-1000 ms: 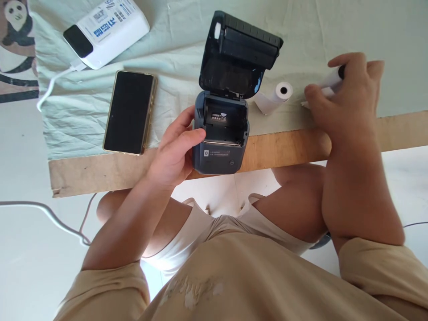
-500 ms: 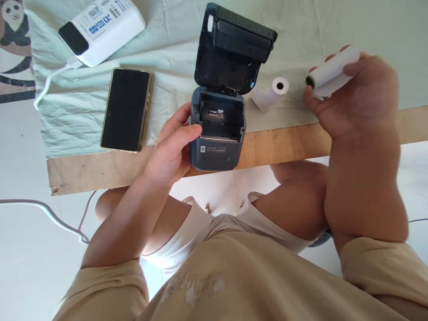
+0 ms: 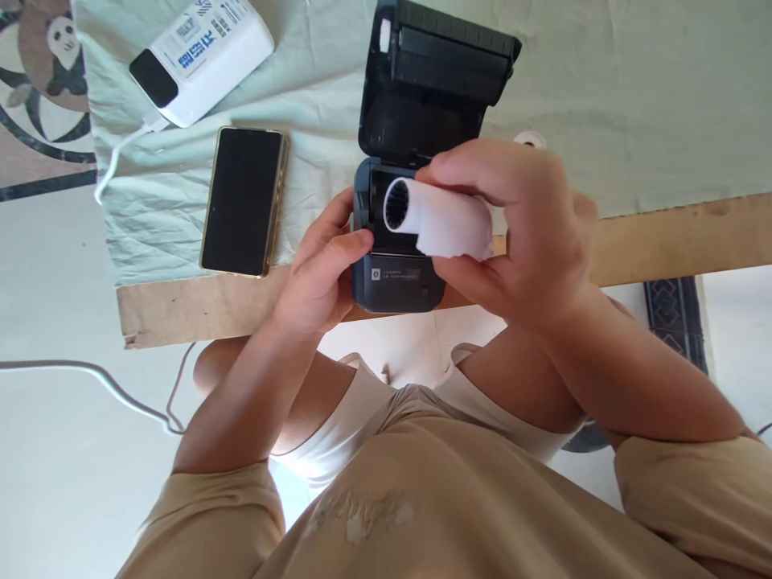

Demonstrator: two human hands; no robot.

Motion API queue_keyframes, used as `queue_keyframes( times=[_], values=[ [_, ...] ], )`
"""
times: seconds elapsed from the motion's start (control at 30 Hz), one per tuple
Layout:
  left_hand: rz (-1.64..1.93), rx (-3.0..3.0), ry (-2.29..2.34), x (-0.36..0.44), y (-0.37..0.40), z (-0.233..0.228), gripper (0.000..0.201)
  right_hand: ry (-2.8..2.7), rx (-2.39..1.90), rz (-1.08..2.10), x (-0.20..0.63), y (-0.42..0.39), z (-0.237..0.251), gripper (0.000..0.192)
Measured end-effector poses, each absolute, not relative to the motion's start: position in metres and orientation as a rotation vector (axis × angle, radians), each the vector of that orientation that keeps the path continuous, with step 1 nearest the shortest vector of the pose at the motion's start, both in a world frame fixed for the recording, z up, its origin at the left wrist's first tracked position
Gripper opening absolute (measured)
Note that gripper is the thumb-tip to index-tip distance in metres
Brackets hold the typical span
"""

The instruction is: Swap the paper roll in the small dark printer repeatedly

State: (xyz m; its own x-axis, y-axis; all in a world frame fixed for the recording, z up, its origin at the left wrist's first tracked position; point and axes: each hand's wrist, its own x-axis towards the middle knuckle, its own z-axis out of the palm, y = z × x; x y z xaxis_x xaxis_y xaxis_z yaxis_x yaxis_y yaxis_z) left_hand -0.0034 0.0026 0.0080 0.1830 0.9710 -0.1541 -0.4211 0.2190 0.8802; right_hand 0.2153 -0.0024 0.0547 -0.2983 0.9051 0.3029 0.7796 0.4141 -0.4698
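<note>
A dark portable label printer (image 3: 400,291) has its lid (image 3: 431,80) swung up and back. My left hand (image 3: 322,269) is closed round the printer's left side, thumb on the rim of its paper bay. Between the thumb and fingers of my right hand (image 3: 531,225) is a white paper roll (image 3: 452,221) with a hollow, ridged core facing left. The roll hangs over the printer's bay and hides much of it; I cannot tell if they touch. Behind my right hand, a second paper roll (image 3: 531,139) shows only its top end.
A black-screened phone (image 3: 244,201) lies on the green cloth (image 3: 651,104) left of the printer. Farther back stands a white device with a cable (image 3: 220,60), probably a power bank. The table's bare wooden edge (image 3: 181,310) runs in front, above my legs.
My right hand has brought the paper roll leftward from the right side to over the open printer, now covering most of the second roll. My left hand keeps its hold.
</note>
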Motion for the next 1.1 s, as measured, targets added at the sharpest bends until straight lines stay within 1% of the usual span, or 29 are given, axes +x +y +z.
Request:
queue_keyframes(
  times=[0.1,0.17,0.23,0.3,0.37,0.4,0.5,0.57,0.6,0.67,0.77,0.9,0.93,1.0,1.1],
  values=[
    [1.129,0.798,0.897,-0.002,-0.001,0.011,0.033,-2.234,-1.407,0.296,0.207,0.004,0.058,0.046],
    [1.142,0.782,0.899,-0.002,-0.003,0.013,0.034,-2.297,-1.467,0.337,0.203,0.010,0.059,0.045],
    [1.143,0.779,0.899,-0.001,-0.004,0.012,0.036,-2.348,-1.483,0.318,0.201,0.014,0.059,0.048],
    [1.139,0.784,0.905,-0.002,-0.005,0.011,0.043,-2.352,-1.416,0.270,0.199,0.016,0.057,0.048],
    [1.135,0.786,0.906,-0.002,-0.004,0.010,0.048,-2.310,-1.317,0.224,0.199,0.015,0.055,0.038],
    [1.134,0.783,0.904,-0.002,-0.004,0.010,0.048,-2.277,-1.276,0.181,0.199,0.014,0.053,0.035],
    [1.147,0.790,0.890,-0.003,-0.003,0.012,0.041,-2.171,-1.169,-0.013,0.200,0.011,0.048,0.036],
    [1.156,0.789,0.880,-0.003,-0.004,0.014,0.037,-2.089,-0.999,-0.154,0.201,0.009,0.044,0.024],
    [1.156,0.792,0.866,-0.003,-0.004,0.015,0.038,-2.050,-0.894,-0.207,0.200,0.008,0.041,0.017],
    [1.129,0.805,0.837,-0.005,-0.004,0.016,0.040,-2.012,-0.722,-0.261,0.198,0.005,0.036,0.011],
    [1.088,0.865,0.832,-0.007,-0.002,0.014,0.040,-2.097,-0.660,-0.223,0.195,-0.001,0.030,0.014],
    [1.093,0.926,0.832,-0.008,0.001,0.009,0.050,-2.145,-0.693,-0.049,0.199,-0.003,0.031,0.008],
    [1.088,0.937,0.835,-0.008,0.001,0.009,0.051,-2.110,-0.694,-0.010,0.202,0.000,0.032,0.010],
    [1.075,0.951,0.872,-0.008,0.000,0.010,0.054,-2.002,-0.766,0.064,0.212,0.006,0.033,0.018],
    [1.056,0.951,0.913,-0.011,-0.002,0.011,0.056,-1.829,-0.959,0.243,0.223,0.016,0.032,0.041]
  ],
)
